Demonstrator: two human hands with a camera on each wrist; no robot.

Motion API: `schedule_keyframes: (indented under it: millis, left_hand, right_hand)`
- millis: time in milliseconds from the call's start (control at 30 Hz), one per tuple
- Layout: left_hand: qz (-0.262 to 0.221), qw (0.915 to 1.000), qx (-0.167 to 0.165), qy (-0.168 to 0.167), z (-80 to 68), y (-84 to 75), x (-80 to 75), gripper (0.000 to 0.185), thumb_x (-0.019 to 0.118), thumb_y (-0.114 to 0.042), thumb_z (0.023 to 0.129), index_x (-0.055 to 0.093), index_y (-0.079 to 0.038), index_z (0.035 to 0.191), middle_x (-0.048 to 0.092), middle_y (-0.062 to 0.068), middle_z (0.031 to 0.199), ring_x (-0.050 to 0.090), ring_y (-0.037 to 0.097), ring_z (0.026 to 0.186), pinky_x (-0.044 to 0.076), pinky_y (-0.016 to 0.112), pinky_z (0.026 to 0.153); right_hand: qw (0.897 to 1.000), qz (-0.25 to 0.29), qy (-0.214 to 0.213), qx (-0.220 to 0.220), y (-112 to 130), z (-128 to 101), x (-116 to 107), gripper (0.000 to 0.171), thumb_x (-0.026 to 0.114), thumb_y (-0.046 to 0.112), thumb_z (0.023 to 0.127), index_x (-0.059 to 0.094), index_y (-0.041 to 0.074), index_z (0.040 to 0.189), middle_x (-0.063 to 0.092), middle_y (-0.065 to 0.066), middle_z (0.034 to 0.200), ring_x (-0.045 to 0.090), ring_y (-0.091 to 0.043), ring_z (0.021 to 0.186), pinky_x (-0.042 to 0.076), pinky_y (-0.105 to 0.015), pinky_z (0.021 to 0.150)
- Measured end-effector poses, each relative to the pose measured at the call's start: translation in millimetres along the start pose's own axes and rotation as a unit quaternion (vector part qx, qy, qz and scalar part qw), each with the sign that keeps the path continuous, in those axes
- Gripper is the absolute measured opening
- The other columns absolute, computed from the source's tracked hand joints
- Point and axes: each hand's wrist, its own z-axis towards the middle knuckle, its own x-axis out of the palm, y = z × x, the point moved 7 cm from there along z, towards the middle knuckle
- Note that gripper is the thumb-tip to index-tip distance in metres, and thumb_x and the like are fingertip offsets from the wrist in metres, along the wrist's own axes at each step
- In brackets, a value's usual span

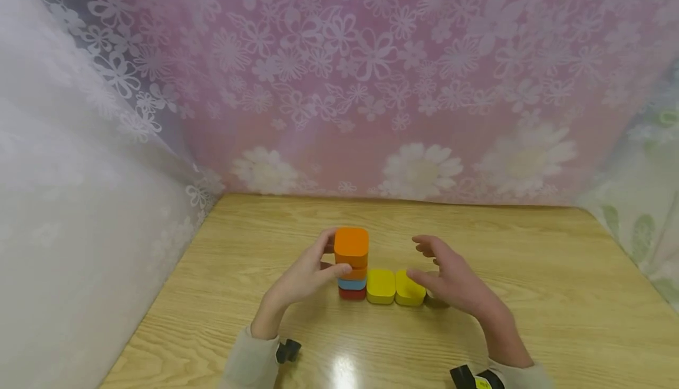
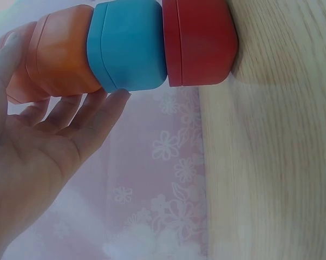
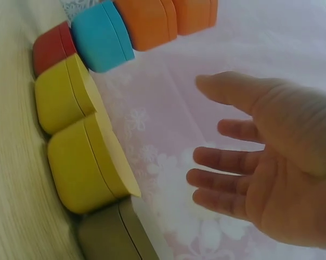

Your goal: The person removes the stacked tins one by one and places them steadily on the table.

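Small rounded square boxes stand in a tower: a red box [image 2: 203,43] at the bottom, a blue box [image 2: 131,46] over it, then an orange box [image 2: 65,51] and another orange box [image 1: 352,243] on top. My left hand [image 1: 302,277] grips the tower's upper part, thumb on the near side and fingers round the back. In the left wrist view a fingertip reaches the blue box's edge. To the right, my right hand [image 1: 458,286] hovers with fingers spread and holds nothing. Below it sit two yellow boxes [image 1: 381,286] in a row beside the red one.
A brown box [image 3: 111,235] ends the row on the right, partly hidden by the right hand in the head view. Everything stands on a wooden table [image 1: 254,224]. Flowered pink curtain [image 1: 339,82] hangs behind it, with pale curtains at both sides.
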Motion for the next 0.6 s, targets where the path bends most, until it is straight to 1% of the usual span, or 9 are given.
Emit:
schedule_keyframes:
  millis: [67, 200, 367, 467, 600]
  left_hand:
    - [0.002, 1.0, 0.001, 0.0, 0.4, -0.4, 0.1, 0.062, 0.064, -0.026, 0.099, 0.03, -0.024, 0.151, 0.05, -0.001, 0.137, 0.052, 0.016, 0.122, 0.051, 0.032, 0.096]
    - [0.006, 1.0, 0.001, 0.0, 0.3, 0.4, -0.1, 0.063, 0.064, -0.027, 0.099, 0.03, -0.024, 0.151, 0.05, 0.0, 0.137, 0.052, 0.016, 0.122, 0.051, 0.032, 0.096]
    - [0.006, 1.0, 0.004, -0.001, 0.9, 0.5, -0.5, 0.063, 0.064, -0.028, 0.099, 0.03, -0.024, 0.151, 0.05, 0.0, 0.137, 0.053, 0.017, 0.122, 0.052, 0.032, 0.095]
    - [0.004, 1.0, 0.006, 0.0, 0.9, -0.3, -0.3, 0.063, 0.064, -0.028, 0.098, 0.03, -0.024, 0.151, 0.05, 0.0, 0.138, 0.053, 0.017, 0.122, 0.052, 0.032, 0.095]
    - [0.0, 1.0, 0.009, 0.001, 0.5, -1.4, 0.0, 0.063, 0.064, -0.028, 0.099, 0.029, -0.025, 0.151, 0.05, 0.0, 0.139, 0.053, 0.018, 0.123, 0.052, 0.032, 0.096]
  right_hand:
    - [1.0, 0.007, -0.01, -0.011, 4.2, 1.1, 2.2, 0.063, 0.066, 0.035, 0.097, 0.038, 0.007, 0.146, 0.05, -0.018, 0.141, 0.048, -0.041, 0.127, 0.038, -0.061, 0.104]
    - [0.999, 0.02, -0.031, -0.03, 14.4, 4.8, 8.9, 0.059, 0.067, 0.03, 0.097, 0.041, 0.008, 0.145, 0.052, -0.015, 0.137, 0.051, -0.036, 0.122, 0.042, -0.058, 0.1]
    - [0.995, 0.044, -0.058, -0.069, 32.4, 8.3, 16.7, 0.054, 0.067, 0.022, 0.096, 0.044, 0.007, 0.142, 0.052, -0.012, 0.137, 0.055, -0.029, 0.117, 0.047, -0.054, 0.097]
    - [0.993, 0.053, -0.064, -0.088, 41.4, 9.5, 21.6, 0.052, 0.067, 0.02, 0.097, 0.045, 0.008, 0.141, 0.052, -0.01, 0.138, 0.056, -0.027, 0.115, 0.048, -0.052, 0.096]
    - [0.992, 0.052, -0.061, -0.093, 48.9, 10.7, 27.3, 0.051, 0.067, 0.021, 0.097, 0.045, 0.009, 0.141, 0.052, -0.009, 0.136, 0.057, -0.029, 0.114, 0.05, -0.051, 0.094]
